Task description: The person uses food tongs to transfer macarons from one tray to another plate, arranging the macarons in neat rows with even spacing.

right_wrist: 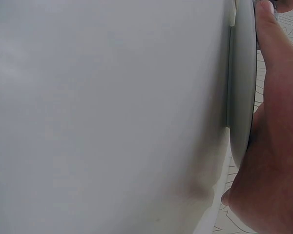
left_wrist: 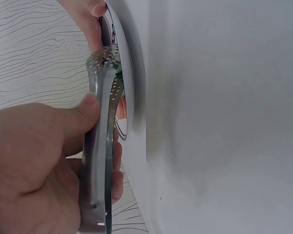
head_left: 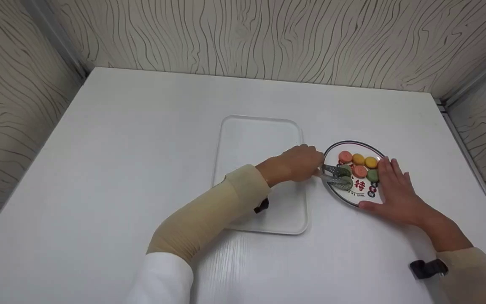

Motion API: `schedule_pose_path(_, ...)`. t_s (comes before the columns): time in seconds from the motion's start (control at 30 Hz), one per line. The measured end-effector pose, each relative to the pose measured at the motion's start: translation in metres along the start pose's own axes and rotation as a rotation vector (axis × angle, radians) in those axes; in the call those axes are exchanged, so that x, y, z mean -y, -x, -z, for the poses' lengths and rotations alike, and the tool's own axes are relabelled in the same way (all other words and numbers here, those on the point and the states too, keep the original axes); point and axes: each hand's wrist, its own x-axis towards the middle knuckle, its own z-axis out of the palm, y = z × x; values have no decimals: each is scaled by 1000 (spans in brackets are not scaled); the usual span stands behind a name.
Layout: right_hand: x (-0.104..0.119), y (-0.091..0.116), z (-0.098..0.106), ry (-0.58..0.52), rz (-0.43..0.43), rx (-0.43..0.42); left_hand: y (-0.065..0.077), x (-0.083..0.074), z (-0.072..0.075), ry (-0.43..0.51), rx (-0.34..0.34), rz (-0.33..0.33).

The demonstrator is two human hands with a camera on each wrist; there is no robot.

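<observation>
My left hand (head_left: 300, 162) grips a pair of metal tongs (left_wrist: 95, 156), thumb on one arm and fingers round the other. The perforated ends of the tongs reach over the left part of a round plate (head_left: 352, 198) with a dark rim and red lettering. Between and beneath those ends are green macarons (head_left: 346, 183), partly covered by the metal. Beside them on the plate sit pink macarons (head_left: 359, 171), yellow macarons (head_left: 371, 162) and another green macaron (head_left: 373, 175). My right hand (head_left: 401, 196) rests along the plate's right edge, fingers extended and thumb at the near rim.
A white rectangular tray (head_left: 260, 133) with a low raised rim lies left of the plate, and my left forearm crosses over it. Both stand on a white table (head_left: 141, 139). Wood-grain patterned panels (head_left: 243, 38) rise behind the table and at both sides.
</observation>
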Motion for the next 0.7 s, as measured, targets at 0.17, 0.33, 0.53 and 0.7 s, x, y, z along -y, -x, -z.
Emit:
schedule_pose_path(0.17,1,0,1,-6,-5,4,1,-3,2,5,1,21)
schedule_pose_path(0.33,0,0,1,-5,-8,9,1,-2,4,-1,4,15)
schedule_pose_path(0.53,-1,-1,0,3,-11,9,2,0,4,-14,4,8)
schedule_pose_path(0.7,-1,0,-1,2,-7,6,3,-1,4,-33,-3,14)
